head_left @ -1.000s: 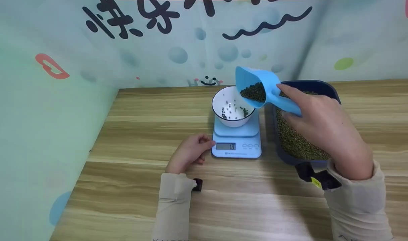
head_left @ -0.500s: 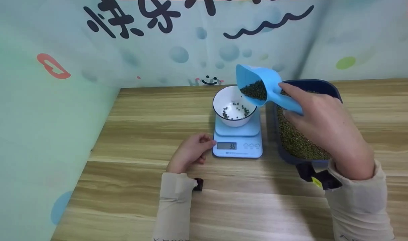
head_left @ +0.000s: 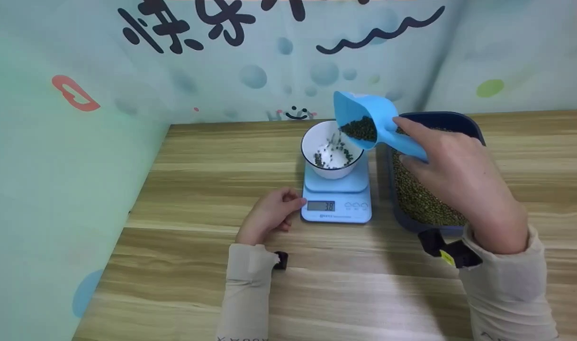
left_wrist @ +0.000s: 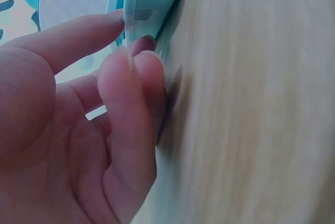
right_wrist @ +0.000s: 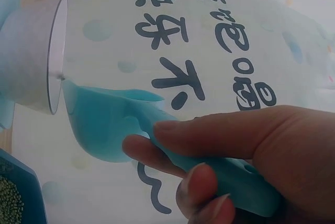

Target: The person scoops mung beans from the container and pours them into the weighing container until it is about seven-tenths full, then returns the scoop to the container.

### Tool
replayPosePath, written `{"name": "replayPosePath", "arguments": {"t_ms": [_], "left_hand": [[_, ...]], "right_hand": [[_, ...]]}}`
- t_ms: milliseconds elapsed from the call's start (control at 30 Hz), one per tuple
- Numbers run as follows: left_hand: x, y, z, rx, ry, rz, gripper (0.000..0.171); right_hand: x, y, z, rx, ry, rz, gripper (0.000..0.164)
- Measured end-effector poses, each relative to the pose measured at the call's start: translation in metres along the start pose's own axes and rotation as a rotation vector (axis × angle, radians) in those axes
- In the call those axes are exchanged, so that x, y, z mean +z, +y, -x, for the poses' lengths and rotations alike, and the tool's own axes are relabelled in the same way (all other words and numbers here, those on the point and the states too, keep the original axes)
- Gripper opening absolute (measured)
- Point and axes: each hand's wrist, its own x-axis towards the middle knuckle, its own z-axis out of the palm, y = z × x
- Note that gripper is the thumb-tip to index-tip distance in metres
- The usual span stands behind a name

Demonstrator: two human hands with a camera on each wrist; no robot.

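My right hand [head_left: 459,173] grips the handle of a blue scoop [head_left: 381,121] and holds it tilted at the right rim of a white bowl [head_left: 329,173]. Dark green beans [head_left: 361,129] lie in the scoop, and some fall from its lip into the bowl. A scattering of beans lies on the bowl's bottom. Under the bowl stands a light blue kitchen scale [head_left: 336,215] with a lit display. My left hand [head_left: 269,213] pinches the scale's left edge between thumb and a fingertip, seen close up in the left wrist view; its other fingers are curled.
A dark blue tub [head_left: 471,128] of green beans stands right of the scale, partly covered by my right hand and forearm. A printed cloth backdrop [head_left: 222,90] rises right behind the wooden table [head_left: 198,180] and along its left side.
More beans have dropped into the bowl, and the number on the display has risen. The scoop has risen very slightly and keeps its tilt. My left hand stays at the scale's edge.
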Motion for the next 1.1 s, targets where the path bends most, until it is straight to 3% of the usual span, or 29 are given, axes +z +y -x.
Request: {"name": "replayPosePath", "arguments": {"t_ms": [200, 1100], "left_hand": [[-0.0001, 0.0020, 0.0013, -0.006, 0.000, 0.009, 0.023], [-0.0001, 0.0017, 0.0012, 0.013, -0.006, -0.005, 0.021]], "right_hand": [[-0.0006, -0.0017, -0.0014, 0.014, -0.026, -0.005, 0.054], [0.0027, -0.0031, 0.0003, -0.012, 0.011, 0.003, 0.051]]}}
